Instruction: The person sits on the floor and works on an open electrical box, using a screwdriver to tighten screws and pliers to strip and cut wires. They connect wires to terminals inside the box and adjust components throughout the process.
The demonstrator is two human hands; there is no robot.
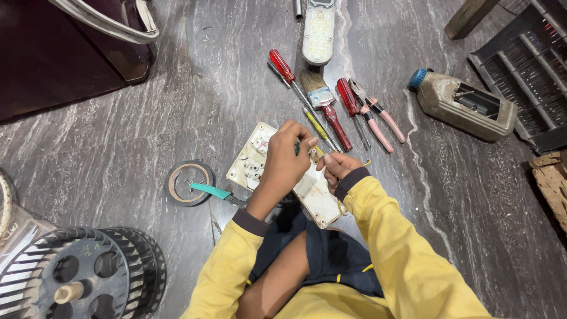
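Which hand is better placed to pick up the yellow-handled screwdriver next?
Right, probably. The right hand sits beside the yellow-handled screwdriver, while the left hand rests on the white switch board, gripping something small.

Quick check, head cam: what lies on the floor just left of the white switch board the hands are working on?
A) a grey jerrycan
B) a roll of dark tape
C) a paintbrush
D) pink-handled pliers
B: the roll of dark tape lies left of the white switch board; the brush, pliers and can lie further off, up and to the right.
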